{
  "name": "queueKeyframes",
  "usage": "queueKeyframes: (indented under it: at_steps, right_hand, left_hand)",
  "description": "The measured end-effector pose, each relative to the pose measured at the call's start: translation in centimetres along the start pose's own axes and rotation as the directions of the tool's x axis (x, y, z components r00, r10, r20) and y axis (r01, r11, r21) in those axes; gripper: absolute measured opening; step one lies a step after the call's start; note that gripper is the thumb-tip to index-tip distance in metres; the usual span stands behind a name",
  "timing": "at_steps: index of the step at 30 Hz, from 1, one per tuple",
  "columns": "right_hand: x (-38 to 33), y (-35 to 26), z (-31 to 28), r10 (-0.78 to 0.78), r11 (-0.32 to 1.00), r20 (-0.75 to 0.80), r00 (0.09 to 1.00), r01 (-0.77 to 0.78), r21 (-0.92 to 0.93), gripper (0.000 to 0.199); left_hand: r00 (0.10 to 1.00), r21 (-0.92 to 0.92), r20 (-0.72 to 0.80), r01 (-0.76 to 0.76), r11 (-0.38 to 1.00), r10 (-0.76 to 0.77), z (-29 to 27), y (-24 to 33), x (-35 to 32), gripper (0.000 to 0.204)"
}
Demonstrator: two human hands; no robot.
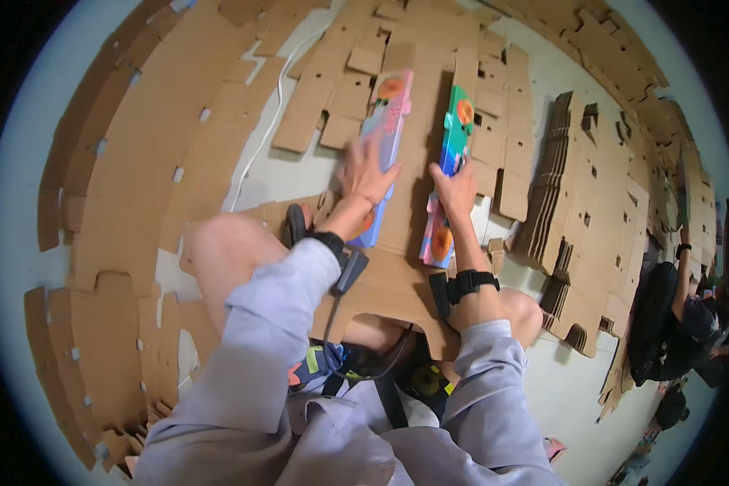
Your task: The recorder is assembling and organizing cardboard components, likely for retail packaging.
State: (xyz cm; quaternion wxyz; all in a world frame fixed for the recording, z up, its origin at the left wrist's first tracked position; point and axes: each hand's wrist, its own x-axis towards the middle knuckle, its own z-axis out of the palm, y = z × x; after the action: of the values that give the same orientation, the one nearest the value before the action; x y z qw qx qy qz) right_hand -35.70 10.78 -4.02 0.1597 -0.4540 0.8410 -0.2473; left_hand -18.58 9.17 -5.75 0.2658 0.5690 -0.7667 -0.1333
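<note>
A long brown cardboard sheet (pixel 413 202) lies in front of me, its near end between my knees. Along its left side stands a narrow folded panel (pixel 390 113) printed in pink, lilac and blue with an orange round picture. My left hand (pixel 364 172) is over this panel, its fingers stretched and blurred by motion, the thumb apart. Down the right side runs a second narrow panel (pixel 454 139), printed green, blue and pink. My right hand (pixel 457 188) holds it partway along, thumb on the inner side and fingers on the outer. Black straps circle both wrists.
Flat cardboard pieces (pixel 348 93) with slots lie beyond and beside the sheet. A stack of cut cardboard (pixel 555 182) stands at the right. More large sheets (pixel 158 121) cover the left side. A white cable (pixel 279 101) crosses the floor. Another person (pixel 688 316) sits at the far right.
</note>
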Motion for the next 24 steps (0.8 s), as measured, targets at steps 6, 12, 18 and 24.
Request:
queueKeyframes:
  at_steps: [6, 12, 18, 24]
  right_hand:
    - [-0.2, 0.9, -6.8, 0.004, 0.822, 0.277, 0.961, -0.161, 0.546, 0.075]
    - [-0.7, 1.1, -17.1, -0.195, 0.636, 0.178, 0.964, -0.014, 0.771, 0.049]
    - [-3.3, -3.7, -27.8, -0.163, 0.465, -0.13, 0.978, 0.192, 0.864, 0.035]
    - [-0.6, -4.6, -33.3, -0.107, 0.038, -0.409, 0.906, 0.415, 0.909, 0.022]
  left_hand:
    - [0.836, -0.455, 0.264, 0.548, 0.702, -0.481, -1.9, -2.7, 0.3, 0.069]
    - [0.835, -0.676, 0.453, 0.55, 0.49, -0.314, -8.4, -1.7, 2.5, 0.035]
    - [0.987, -0.941, 0.149, 0.161, 0.297, -0.062, -23.1, 0.8, 6.3, 0.037]
    - [0.861, -0.64, -0.461, -0.154, 0.753, -0.215, -30.9, -3.3, 4.5, 0.027]
